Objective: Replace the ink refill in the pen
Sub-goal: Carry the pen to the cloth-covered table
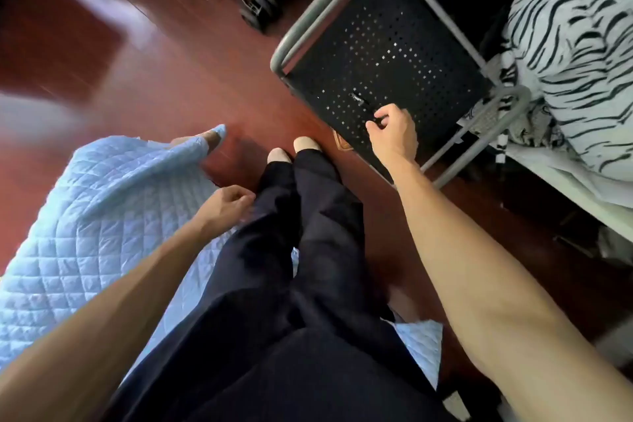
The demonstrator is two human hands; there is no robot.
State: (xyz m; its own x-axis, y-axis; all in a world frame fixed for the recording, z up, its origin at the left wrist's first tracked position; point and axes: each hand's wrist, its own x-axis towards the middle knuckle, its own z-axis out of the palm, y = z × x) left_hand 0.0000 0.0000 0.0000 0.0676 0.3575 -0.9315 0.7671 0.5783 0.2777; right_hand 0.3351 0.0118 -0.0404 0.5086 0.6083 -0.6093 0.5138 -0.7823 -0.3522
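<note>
One right hand [394, 134] reaches over the black perforated metal chair seat [387, 44], fingers curled with thumb and forefinger pinched together; whether they grip anything I cannot tell. Just beyond its fingertips lies one small dark pen with a silver clip [359, 100], flat on the seat. One left hand [227, 204] hangs loosely curled, grasping nothing, beside two dark trouser legs [301, 216], above a pale blue quilted blanket [102, 216]

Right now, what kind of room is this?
Likely a bedroom or dorm room. A bed with zebra-print bedding sits at right, a quilted blue blanket lies under the person, and a black perforated chair stands on the red wood floor as a work surface.
</note>
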